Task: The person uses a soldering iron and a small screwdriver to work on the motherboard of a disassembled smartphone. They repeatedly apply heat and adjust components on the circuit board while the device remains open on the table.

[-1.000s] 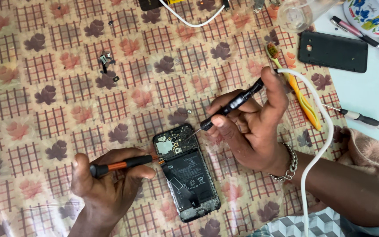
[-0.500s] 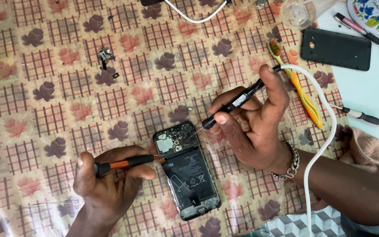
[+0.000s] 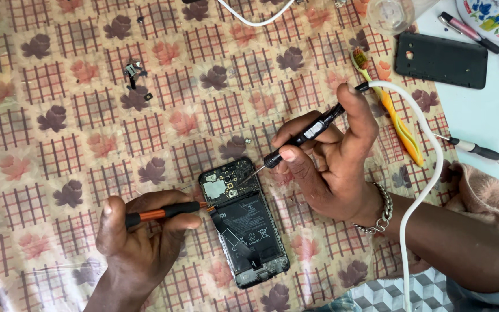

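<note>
Partly hidden: phone (image 3: 244,228) edge under hands' (image 3: 145,231) orange tool (image 3: 166,212); tips unclear

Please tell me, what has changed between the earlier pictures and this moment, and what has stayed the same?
Very little changed. The right hand keeps the black corded tool with its tip on the circuit board of the opened phone. The left hand still holds the orange-and-black tool against the phone's left edge. Nothing was taken hold of or let go. The small shifts look like camera movement. The back cover and toothbrush lie as before.
</note>
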